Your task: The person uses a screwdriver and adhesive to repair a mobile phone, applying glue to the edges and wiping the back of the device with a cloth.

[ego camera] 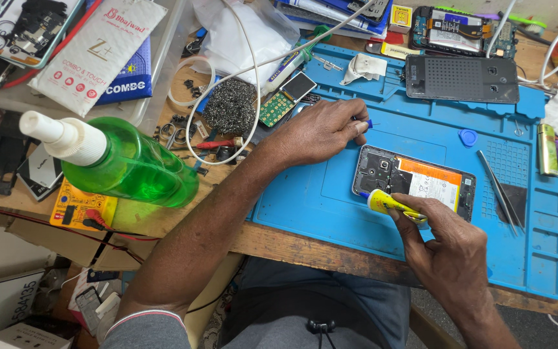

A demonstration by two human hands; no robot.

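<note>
The right hand (pixel 450 249), lower right of the frame, has its grip clenched around a small yellow glue tube (pixel 392 205), whose rear end is hidden by the fingers. Its blue nozzle touches the lower left edge of the opened black phone with orange-and-white battery (pixel 414 181) at frame centre, on the blue silicone mat (pixel 330 194) covering the surface. The left hand (pixel 318 132), just above and left of the phone, pinches a tiny blue cap (pixel 369 123), mostly hidden.
</note>
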